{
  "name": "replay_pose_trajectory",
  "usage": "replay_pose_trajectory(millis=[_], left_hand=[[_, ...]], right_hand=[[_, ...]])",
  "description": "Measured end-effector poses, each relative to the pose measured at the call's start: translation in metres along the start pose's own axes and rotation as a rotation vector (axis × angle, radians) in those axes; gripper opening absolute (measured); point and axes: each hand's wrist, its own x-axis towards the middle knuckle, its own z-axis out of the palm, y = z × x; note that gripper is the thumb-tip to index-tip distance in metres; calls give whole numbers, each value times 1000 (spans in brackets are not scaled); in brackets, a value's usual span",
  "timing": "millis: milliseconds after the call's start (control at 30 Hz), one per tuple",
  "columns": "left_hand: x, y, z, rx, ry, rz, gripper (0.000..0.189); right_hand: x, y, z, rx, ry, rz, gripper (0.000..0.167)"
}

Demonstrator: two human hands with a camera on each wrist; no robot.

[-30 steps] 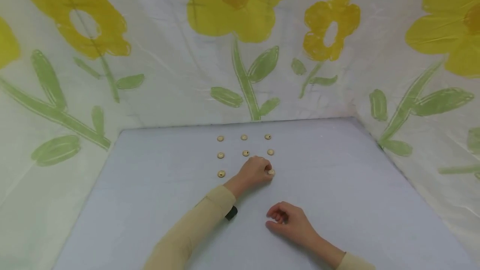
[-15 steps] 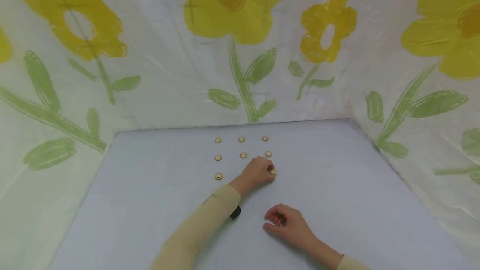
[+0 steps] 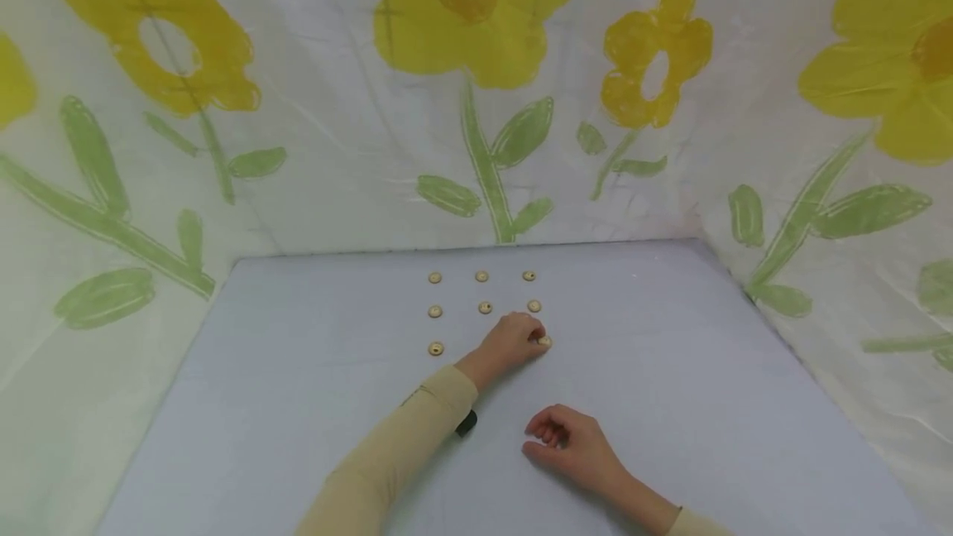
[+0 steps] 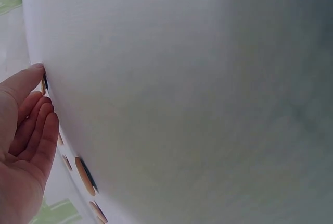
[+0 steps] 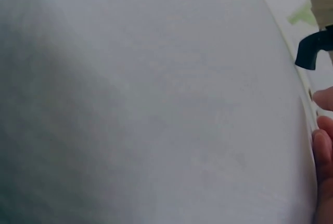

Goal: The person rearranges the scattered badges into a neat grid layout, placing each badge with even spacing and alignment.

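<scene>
Several small round wooden discs lie in rows on the table, among them a back-left disc [image 3: 435,278], a middle disc [image 3: 486,307] with a dark mark and a front-left disc [image 3: 435,348]. At the front right of the rows, my left hand [image 3: 508,343] pinches one wooden disc [image 3: 546,342] between thumb and index finger. In the left wrist view this disc [image 4: 43,84] shows edge-on at the fingertips. My right hand [image 3: 577,445] rests nearer to me on the right, fingers loosely curled and holding nothing; only its fingertips show in the right wrist view.
The table [image 3: 298,404] has a pale cloth surface. A white curtain [image 3: 335,189] with painted yellow flowers stands behind it and along both sides. A dark wrist device [image 3: 466,423] shows below the left sleeve [image 3: 417,428].
The left hand and its disc have shifted slightly right of the row, away from the other discs. The right hand keeps its pose. The head view has swayed a little.
</scene>
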Motion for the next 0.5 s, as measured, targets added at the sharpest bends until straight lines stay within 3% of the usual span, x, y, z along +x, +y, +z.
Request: replay_pose_trajectory(millis=[133,300,500], left_hand=[[-6,-4,-1,-26,10,-12,19],[-20,-6,-6,-9,56,-6,38],[-41,-8,-25,42,107,-15,56]], right_hand=[[7,-6,-5,15,-42,13,15],[18,-7,-16,-18,-92,-19,13],[41,-2,-33,-140,-22,-99,16]])
